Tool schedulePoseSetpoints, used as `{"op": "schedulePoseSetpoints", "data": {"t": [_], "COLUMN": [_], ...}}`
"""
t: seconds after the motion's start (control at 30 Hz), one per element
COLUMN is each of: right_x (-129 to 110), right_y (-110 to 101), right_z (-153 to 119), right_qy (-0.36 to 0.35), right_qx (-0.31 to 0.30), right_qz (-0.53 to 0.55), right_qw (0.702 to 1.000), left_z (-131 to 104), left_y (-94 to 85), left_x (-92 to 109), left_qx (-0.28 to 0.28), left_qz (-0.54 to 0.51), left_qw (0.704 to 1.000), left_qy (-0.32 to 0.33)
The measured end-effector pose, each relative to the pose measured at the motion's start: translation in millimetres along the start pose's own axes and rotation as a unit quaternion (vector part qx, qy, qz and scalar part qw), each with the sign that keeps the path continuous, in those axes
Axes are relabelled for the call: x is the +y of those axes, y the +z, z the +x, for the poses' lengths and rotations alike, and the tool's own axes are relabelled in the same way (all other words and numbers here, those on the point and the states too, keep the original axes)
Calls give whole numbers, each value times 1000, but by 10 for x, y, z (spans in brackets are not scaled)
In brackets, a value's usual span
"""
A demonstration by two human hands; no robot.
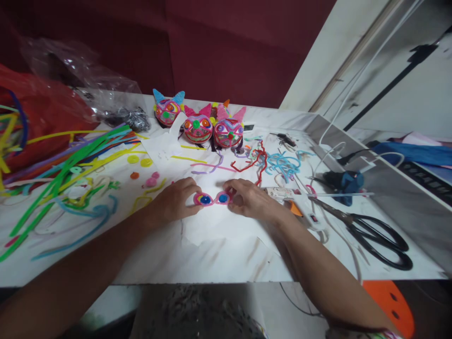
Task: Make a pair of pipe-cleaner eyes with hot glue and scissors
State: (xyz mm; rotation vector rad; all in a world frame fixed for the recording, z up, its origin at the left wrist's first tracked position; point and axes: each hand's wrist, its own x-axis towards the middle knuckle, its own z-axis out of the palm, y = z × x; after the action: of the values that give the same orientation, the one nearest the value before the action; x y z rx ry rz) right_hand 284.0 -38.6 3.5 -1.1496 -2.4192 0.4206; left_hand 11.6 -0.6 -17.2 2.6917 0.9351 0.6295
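My left hand [177, 200] pinches the outer end of a pink-rimmed eye piece [204, 199] with a blue centre and some yellow. A matching eye piece [222, 198], pink, white and blue, is pinched at its outer side by my right hand [250, 200]. Their inner tips point at each other with hardly any gap, and I cannot tell whether they touch. Both sit low over white paper [212, 228] on the table. Farther back stand several finished animal heads, among them one with pink ears [198, 128] and one with blue ears [167, 112].
Green pipe cleaners [70, 165] and other colours spread over the left side. Red pipe cleaners [259, 162] and a light-blue tangle [284, 162] lie beyond my right hand. Black-handled scissors [377, 235], a power strip [305, 212] and cables occupy the right.
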Motion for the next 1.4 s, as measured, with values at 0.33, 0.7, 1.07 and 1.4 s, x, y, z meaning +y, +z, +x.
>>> {"op": "schedulePoseSetpoints", "data": {"t": [0.33, 0.7, 1.07, 1.4], "right_x": [61, 168, 127, 171], "right_y": [20, 11, 193, 162], "right_z": [-2, -74, -18, -16], "right_qy": [-29, -15, -39, 0], "right_qx": [45, 56, 66, 76], "right_qz": [3, -32, -5, -48], "right_qw": [999, 998, 997, 996], "left_z": [27, 21, 52, 124], "left_y": [-30, -21, -22, -68], "left_x": [-138, -269, -274, -214], "left_qx": [40, 57, 27, -12], "left_qz": [-58, -43, -56, -35], "left_qw": [996, 990, 987, 981], "left_qy": [-61, -120, -147, -190]}}
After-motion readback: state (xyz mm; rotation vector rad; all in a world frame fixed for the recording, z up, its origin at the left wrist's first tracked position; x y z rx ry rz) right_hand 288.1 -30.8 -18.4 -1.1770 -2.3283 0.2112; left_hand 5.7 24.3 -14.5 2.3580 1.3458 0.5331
